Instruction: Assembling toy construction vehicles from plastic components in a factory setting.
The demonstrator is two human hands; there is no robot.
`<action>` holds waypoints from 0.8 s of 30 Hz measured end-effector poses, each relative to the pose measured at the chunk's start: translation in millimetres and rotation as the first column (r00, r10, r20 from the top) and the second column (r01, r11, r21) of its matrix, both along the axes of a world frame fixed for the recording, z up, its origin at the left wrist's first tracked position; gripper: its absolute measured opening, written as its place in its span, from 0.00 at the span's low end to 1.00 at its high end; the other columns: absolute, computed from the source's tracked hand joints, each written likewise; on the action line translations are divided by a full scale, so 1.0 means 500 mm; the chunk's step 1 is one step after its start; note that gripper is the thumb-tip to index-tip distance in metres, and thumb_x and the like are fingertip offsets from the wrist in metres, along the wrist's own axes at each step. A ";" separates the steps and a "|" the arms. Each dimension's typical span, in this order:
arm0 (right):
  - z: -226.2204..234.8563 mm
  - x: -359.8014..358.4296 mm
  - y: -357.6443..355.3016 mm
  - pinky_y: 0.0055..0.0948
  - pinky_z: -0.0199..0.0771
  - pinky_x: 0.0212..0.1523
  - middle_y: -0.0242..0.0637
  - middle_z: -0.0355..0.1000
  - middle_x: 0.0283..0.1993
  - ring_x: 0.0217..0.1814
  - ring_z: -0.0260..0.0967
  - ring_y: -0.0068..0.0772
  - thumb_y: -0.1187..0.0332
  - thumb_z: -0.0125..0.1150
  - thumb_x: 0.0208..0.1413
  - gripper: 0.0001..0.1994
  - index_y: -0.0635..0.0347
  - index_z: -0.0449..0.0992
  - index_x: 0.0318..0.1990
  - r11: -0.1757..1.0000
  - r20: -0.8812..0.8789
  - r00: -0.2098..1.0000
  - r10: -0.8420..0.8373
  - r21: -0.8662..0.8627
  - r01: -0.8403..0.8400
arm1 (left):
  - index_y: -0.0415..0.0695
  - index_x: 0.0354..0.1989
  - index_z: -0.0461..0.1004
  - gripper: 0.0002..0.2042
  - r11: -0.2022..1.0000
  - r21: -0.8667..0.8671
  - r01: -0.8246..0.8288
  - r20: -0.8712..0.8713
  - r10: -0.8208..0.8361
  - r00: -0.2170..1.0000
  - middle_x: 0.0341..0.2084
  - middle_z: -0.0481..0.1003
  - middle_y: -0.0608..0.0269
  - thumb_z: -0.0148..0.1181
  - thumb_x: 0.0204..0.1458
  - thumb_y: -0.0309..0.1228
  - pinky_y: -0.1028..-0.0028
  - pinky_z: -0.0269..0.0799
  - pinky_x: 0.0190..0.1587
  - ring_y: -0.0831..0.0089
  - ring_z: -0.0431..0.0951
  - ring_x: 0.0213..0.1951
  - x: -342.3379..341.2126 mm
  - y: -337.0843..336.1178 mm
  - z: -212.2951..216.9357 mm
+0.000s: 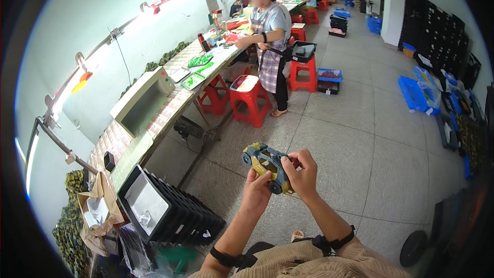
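Note:
A toy car (pixel 266 165) with a dark grey and olive-yellow body is held up in front of me, tilted, above the tiled floor. Its dark wheels show at the far left and near side. My left hand (pixel 256 191) grips the near left side, thumb on the yellow part. On the right end, my right hand (pixel 301 175) is closed, with its thumb pressing the grey frame. The fingers underneath the car are partly hidden.
To my left stands a tall stack of black trays (pixel 170 203) beside a long workbench (pixel 135 149) carrying a beige machine (pixel 143 100). A person in a checked apron (pixel 268 46) stands by red stools (pixel 249 104). Blue crates (pixel 416 94) lie on the right-hand floor.

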State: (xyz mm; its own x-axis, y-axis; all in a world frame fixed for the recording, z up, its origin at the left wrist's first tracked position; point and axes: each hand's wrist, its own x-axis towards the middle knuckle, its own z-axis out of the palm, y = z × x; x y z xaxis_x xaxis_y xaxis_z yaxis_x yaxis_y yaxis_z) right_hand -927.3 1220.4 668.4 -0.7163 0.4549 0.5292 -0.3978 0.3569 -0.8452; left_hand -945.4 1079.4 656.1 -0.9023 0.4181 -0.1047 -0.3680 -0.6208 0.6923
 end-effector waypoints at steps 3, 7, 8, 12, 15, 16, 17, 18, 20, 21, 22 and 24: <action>-0.004 -0.086 0.017 0.22 0.66 0.26 0.32 0.64 0.26 0.25 0.64 0.22 0.71 0.63 0.49 0.07 0.62 0.71 0.27 0.999 -0.015 0.999 0.029 -0.028 -0.030 | 0.45 0.54 0.62 0.17 0.997 0.014 -0.070 0.058 0.070 0.996 0.48 0.70 0.63 0.50 0.56 0.21 0.64 0.68 0.54 0.69 0.71 0.50 -0.060 0.026 0.005; -0.021 -0.196 0.026 0.22 0.66 0.26 0.32 0.65 0.27 0.26 0.64 0.22 0.70 0.63 0.50 0.07 0.62 0.72 0.28 0.996 -0.011 0.997 0.079 -0.035 -0.080 | 0.44 0.53 0.63 0.16 0.992 0.009 -0.127 0.079 0.126 0.989 0.47 0.71 0.62 0.50 0.55 0.20 0.66 0.69 0.53 0.69 0.72 0.50 -0.166 0.033 -0.013; -0.023 -0.222 0.026 0.22 0.66 0.26 0.32 0.65 0.27 0.26 0.64 0.22 0.70 0.63 0.50 0.07 0.62 0.72 0.28 0.995 -0.006 0.996 0.091 -0.037 -0.091 | 0.44 0.53 0.63 0.16 0.992 0.012 -0.127 0.084 0.125 0.989 0.47 0.71 0.62 0.50 0.55 0.20 0.66 0.69 0.53 0.69 0.72 0.50 -0.195 0.030 -0.023; -0.029 -0.349 0.017 0.22 0.66 0.26 0.32 0.66 0.28 0.26 0.64 0.22 0.69 0.63 0.51 0.06 0.62 0.73 0.29 0.996 -0.002 0.996 0.094 0.006 -0.094 | 0.46 0.55 0.63 0.17 0.996 0.032 -0.081 0.020 0.080 0.997 0.50 0.69 0.63 0.50 0.56 0.22 0.61 0.66 0.55 0.67 0.70 0.52 -0.329 0.014 -0.044; -0.028 -0.448 0.001 0.23 0.66 0.26 0.32 0.68 0.29 0.26 0.65 0.22 0.67 0.61 0.53 0.07 0.61 0.74 0.30 0.994 0.000 0.996 0.090 0.064 -0.090 | 0.46 0.55 0.62 0.18 0.998 0.024 -0.060 0.032 0.059 0.998 0.51 0.68 0.62 0.50 0.56 0.22 0.62 0.65 0.56 0.67 0.70 0.53 -0.437 -0.007 -0.043; -0.021 -0.484 -0.006 0.23 0.66 0.26 0.32 0.68 0.29 0.26 0.65 0.22 0.67 0.61 0.53 0.07 0.61 0.74 0.30 0.993 0.005 0.996 0.089 0.073 -0.089 | 0.46 0.55 0.62 0.18 0.998 0.033 -0.059 0.037 0.058 0.998 0.51 0.68 0.62 0.50 0.56 0.22 0.62 0.65 0.56 0.67 0.70 0.53 -0.476 -0.016 -0.042; -0.015 -0.520 -0.012 0.23 0.66 0.26 0.32 0.68 0.29 0.27 0.65 0.23 0.67 0.61 0.53 0.07 0.61 0.74 0.30 0.994 0.015 0.997 0.073 0.077 -0.074 | 0.46 0.56 0.61 0.18 0.998 0.046 -0.047 0.027 0.046 0.999 0.51 0.68 0.62 0.50 0.56 0.22 0.62 0.65 0.56 0.67 0.69 0.53 -0.515 -0.022 -0.043; -0.010 -0.557 -0.016 0.23 0.66 0.26 0.32 0.68 0.29 0.27 0.65 0.23 0.68 0.60 0.54 0.07 0.61 0.74 0.30 0.995 0.027 0.998 0.058 0.079 -0.060 | 0.46 0.56 0.61 0.19 0.998 0.055 -0.036 0.020 0.035 0.999 0.51 0.68 0.62 0.50 0.56 0.22 0.62 0.65 0.57 0.68 0.69 0.54 -0.554 -0.028 -0.044; 0.002 -0.632 -0.017 0.21 0.65 0.29 0.32 0.68 0.29 0.29 0.64 0.21 0.69 0.59 0.54 0.06 0.61 0.74 0.30 0.996 -0.003 0.999 0.046 0.080 -0.046 | 0.46 0.56 0.61 0.19 0.998 0.065 -0.014 0.035 0.012 0.999 0.51 0.68 0.62 0.51 0.55 0.22 0.63 0.65 0.55 0.69 0.69 0.53 -0.633 -0.031 -0.031; -0.001 -0.666 -0.012 0.21 0.64 0.30 0.30 0.68 0.29 0.29 0.63 0.20 0.69 0.59 0.55 0.06 0.62 0.74 0.31 0.999 -0.014 0.999 0.036 0.020 -0.036 | 0.45 0.55 0.60 0.19 0.998 0.069 0.015 0.036 -0.018 0.999 0.50 0.67 0.63 0.53 0.55 0.22 0.64 0.66 0.54 0.70 0.69 0.52 -0.672 -0.029 -0.022; -0.005 -0.694 -0.016 0.20 0.63 0.32 0.29 0.67 0.30 0.30 0.62 0.18 0.69 0.59 0.56 0.06 0.62 0.74 0.31 0.999 -0.019 0.999 0.025 -0.044 -0.026 | 0.45 0.55 0.60 0.19 0.998 0.061 0.021 0.060 -0.024 0.998 0.50 0.67 0.63 0.53 0.55 0.22 0.64 0.66 0.54 0.70 0.69 0.52 -0.706 -0.034 -0.019; 0.009 -0.757 -0.026 0.18 0.61 0.33 0.26 0.66 0.30 0.31 0.59 0.15 0.68 0.58 0.58 0.06 0.62 0.74 0.33 0.954 0.008 0.997 0.071 -0.291 -0.065 | 0.45 0.54 0.61 0.18 0.995 0.097 0.009 0.025 -0.011 1.000 0.49 0.68 0.64 0.53 0.55 0.22 0.65 0.66 0.53 0.70 0.70 0.51 -0.774 -0.039 -0.016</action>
State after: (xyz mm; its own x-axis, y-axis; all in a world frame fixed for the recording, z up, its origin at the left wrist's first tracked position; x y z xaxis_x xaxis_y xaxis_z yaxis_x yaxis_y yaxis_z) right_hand -1305.7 1207.5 673.0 -0.7590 0.5370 0.3682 -0.3964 0.0675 -0.9156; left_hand -1332.4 1059.7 648.2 -0.8956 0.4365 -0.0860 -0.3912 -0.6808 0.6192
